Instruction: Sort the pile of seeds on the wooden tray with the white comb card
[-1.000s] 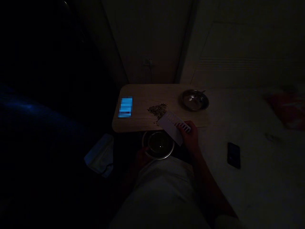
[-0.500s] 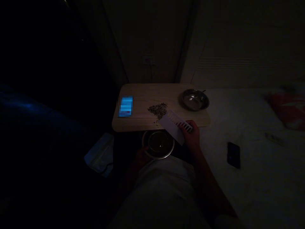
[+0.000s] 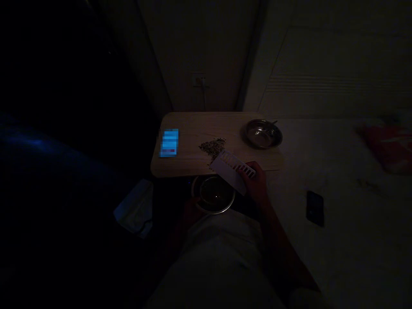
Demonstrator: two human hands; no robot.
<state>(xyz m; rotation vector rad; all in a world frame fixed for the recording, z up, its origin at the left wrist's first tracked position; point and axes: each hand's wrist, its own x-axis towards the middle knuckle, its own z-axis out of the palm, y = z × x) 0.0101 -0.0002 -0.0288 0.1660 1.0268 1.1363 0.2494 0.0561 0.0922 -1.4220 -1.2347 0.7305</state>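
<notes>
In my right hand (image 3: 256,182) is a flat white piece with a row of slots (image 3: 229,169), its exact kind unclear in the dark. Its far corner reaches the near side of a loose pile of small seeds or grains (image 3: 212,147) on the small wooden table (image 3: 189,122). Below the table's front edge, a round metal-rimmed bowl (image 3: 216,211) sits close to my lap. My left hand (image 3: 193,209) is closed at that bowl's left rim, its fingers mostly in shadow. What lies inside the bowl is too dark to make out.
A shiny metal bowl (image 3: 264,135) with a utensil handle stands at the table's right end. A lit phone (image 3: 169,143) lies at the left. A dark phone (image 3: 315,208) and a red package (image 3: 391,148) rest on the pale bedding. A pale bag (image 3: 137,208) is lower left.
My right hand and the slotted white piece have shifted slightly left, covering more of the pile's near edge. The left hand and lower bowl stay nearly in place.
</notes>
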